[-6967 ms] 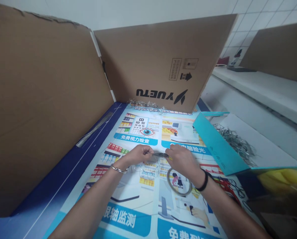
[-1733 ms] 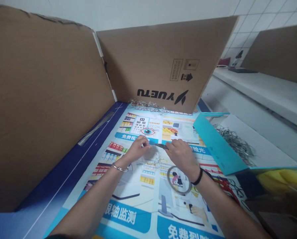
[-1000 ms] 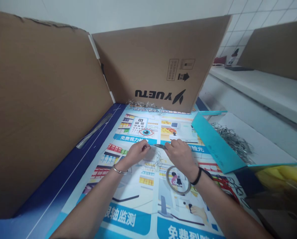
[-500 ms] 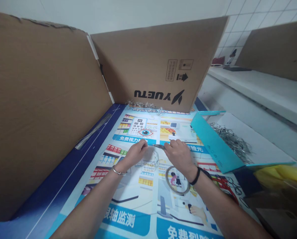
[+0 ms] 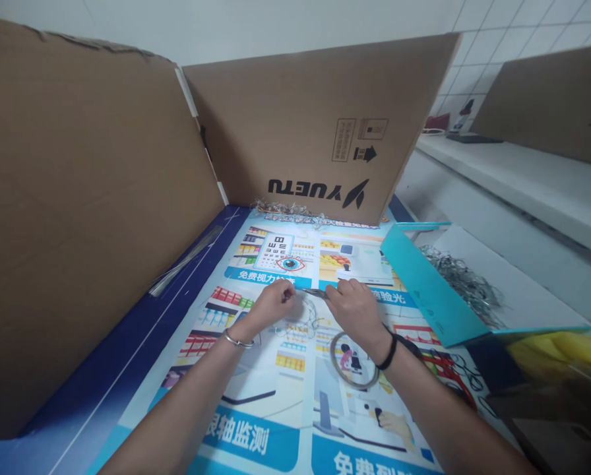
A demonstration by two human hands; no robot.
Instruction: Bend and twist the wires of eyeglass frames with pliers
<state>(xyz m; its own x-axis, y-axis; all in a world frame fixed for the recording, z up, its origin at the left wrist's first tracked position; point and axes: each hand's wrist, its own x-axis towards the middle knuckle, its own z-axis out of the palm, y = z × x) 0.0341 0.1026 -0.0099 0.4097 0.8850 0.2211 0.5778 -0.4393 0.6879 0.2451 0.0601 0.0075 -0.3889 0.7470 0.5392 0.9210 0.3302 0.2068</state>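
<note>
My left hand is closed in a pinch on the end of a thin wire, whose fine loops hang just below my hands. My right hand wraps round what look like slim metal pliers. Their jaws point left, towards my left fingertips, and the handles are hidden in my palm. Whether the jaws grip the wire is too small to tell. Below my right hand, a round coil of wire lies flat on the printed sheet.
A turquoise box with a tangle of metal wire pieces stands at the right. Cardboard panels wall the left and back. Wire scraps lie at the back, straight strips at the left, and red-and-black cords near my right forearm.
My left fingers have turned slightly, and the wire loops below my hands have shifted. The pliers stay between my hands, and both arms hold nearly the same place.
</note>
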